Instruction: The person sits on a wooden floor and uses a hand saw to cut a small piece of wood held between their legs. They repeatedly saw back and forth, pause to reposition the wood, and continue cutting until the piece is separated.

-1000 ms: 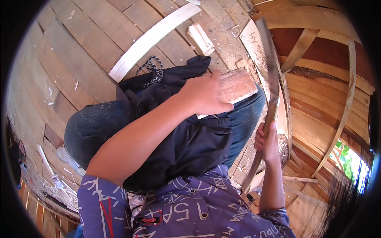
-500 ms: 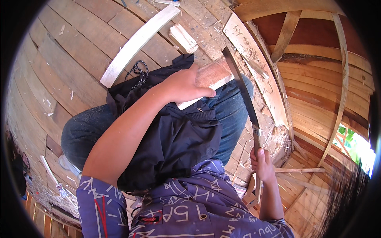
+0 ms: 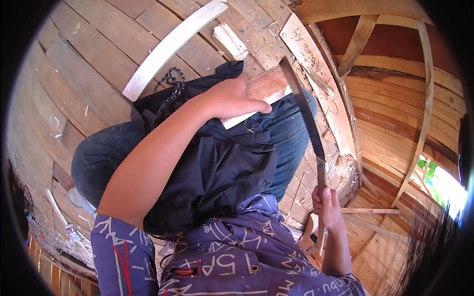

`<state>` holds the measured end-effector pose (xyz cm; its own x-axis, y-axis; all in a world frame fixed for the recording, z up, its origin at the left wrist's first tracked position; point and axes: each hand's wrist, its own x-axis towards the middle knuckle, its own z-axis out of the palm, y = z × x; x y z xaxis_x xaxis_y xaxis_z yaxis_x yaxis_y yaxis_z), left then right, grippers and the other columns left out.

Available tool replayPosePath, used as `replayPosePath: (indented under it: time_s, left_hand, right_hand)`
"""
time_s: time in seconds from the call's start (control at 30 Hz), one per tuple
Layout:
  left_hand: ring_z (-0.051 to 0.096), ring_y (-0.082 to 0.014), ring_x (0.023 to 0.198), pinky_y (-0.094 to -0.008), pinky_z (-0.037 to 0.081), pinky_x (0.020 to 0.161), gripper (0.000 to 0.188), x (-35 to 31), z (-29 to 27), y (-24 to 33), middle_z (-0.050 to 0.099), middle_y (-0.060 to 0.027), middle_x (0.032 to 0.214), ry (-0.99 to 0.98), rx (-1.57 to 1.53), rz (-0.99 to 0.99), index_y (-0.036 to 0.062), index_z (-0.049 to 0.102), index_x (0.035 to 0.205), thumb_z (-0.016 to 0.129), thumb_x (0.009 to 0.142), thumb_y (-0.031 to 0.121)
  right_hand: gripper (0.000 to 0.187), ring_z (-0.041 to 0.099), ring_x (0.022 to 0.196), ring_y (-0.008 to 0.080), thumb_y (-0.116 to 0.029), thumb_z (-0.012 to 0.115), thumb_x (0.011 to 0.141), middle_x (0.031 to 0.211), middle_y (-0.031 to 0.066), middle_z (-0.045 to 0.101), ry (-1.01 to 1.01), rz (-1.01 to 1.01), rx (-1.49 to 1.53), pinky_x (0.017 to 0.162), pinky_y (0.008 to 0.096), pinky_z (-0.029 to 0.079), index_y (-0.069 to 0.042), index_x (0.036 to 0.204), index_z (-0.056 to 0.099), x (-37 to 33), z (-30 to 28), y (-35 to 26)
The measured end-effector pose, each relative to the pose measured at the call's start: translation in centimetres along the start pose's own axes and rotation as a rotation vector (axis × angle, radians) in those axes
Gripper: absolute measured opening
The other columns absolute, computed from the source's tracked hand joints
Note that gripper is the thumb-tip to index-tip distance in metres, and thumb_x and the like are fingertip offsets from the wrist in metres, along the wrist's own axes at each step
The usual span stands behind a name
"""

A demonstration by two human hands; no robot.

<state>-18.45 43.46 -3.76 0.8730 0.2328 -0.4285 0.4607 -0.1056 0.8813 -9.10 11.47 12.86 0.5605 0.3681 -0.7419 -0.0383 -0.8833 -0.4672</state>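
Across my lap, over dark cloth and jeans, lies a short wooden block (image 3: 266, 85) with a reddish-brown upper face and a pale edge. My left hand (image 3: 236, 97) is closed over the block, its thumb along the pale edge. In my right hand (image 3: 327, 203), at the lower right, the fingers wrap round the handle of a handsaw (image 3: 307, 116). The long dark toothed blade slants up and left from that hand. Near its tip the blade meets the block's right end; whether the teeth are in a cut cannot be told.
On the plank floor (image 3: 94, 64) a pale curved wood strip (image 3: 173, 49) lies beyond my left arm. A split wood offcut (image 3: 230, 42) sits past the block. A long board (image 3: 321, 89) with markings rests to the right, beside a timber wall (image 3: 395, 98). Shavings are scattered about.
The view has shifted slightly. The saw and my right hand have moved a little down relative to the block. My left hand keeps its hold.
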Motion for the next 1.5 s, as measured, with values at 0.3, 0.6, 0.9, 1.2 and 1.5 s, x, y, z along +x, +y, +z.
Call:
replayPosePath:
  time_s: [0.3,0.6,0.9,1.2,1.5]
  left_hand:
    - [0.061,-0.0382,0.105,-0.0356,0.047,0.089,0.093,0.2,-0.1,-0.1,0.058,-0.0350,0.111,-0.025,-0.010,-0.007,-0.0160,0.042,0.122,0.072,0.067,0.053]
    - [0.059,-0.0399,0.105,-0.0394,0.047,0.089,0.082,-0.8,0.8,0.3,0.058,-0.0301,0.112,0.120,0.193,0.042,-0.0088,0.046,0.119,0.073,0.070,0.051]
    - [0.059,-0.0417,0.104,-0.0442,0.048,0.088,0.076,-1.3,2.3,0.7,0.057,-0.0278,0.114,0.289,0.342,0.056,-0.0066,0.044,0.116,0.071,0.073,0.050]
    - [0.059,-0.0403,0.104,-0.0432,0.047,0.089,0.074,0.2,1.9,-0.4,0.059,-0.0275,0.111,0.243,0.227,-0.080,-0.0087,0.046,0.111,0.070,0.072,0.050]
    - [0.061,-0.0398,0.101,-0.0429,0.049,0.087,0.073,0.2,2.1,-0.4,0.059,-0.0275,0.109,0.257,0.228,-0.052,-0.0091,0.047,0.111,0.070,0.071,0.048]
  right_hand:
    - [0.059,0.030,0.050,0.0044,-0.061,0.033,0.096,0.064,-0.0028,0.035,-0.022,0.039,0.005,0.042,0.0208,0.025,-0.005,0.084,0.045,0.1,-0.4,0.6]
    - [0.057,0.033,0.050,0.0064,-0.056,0.033,0.098,0.059,-0.0035,0.037,0.052,0.192,-0.105,0.044,0.0242,0.027,-0.005,0.077,0.048,-1.7,-0.9,-2.6]
    - [0.067,0.037,0.046,0.0103,-0.059,0.024,0.098,0.051,-0.0005,0.038,-0.084,0.250,-0.411,0.044,0.0282,0.030,-0.005,0.065,0.046,0.3,-3.9,-8.3]
    - [0.061,0.020,0.042,0.0051,-0.069,0.030,0.092,0.053,-0.0058,0.025,-0.118,0.448,-0.375,0.038,0.0233,0.018,-0.012,0.071,0.037,3.7,-4.0,-13.4]
    - [0.065,0.019,0.041,0.0067,-0.074,0.028,0.089,0.051,-0.0065,0.023,-0.175,0.516,-0.508,0.038,0.0240,0.017,-0.014,0.064,0.033,7.6,-3.5,-17.0]
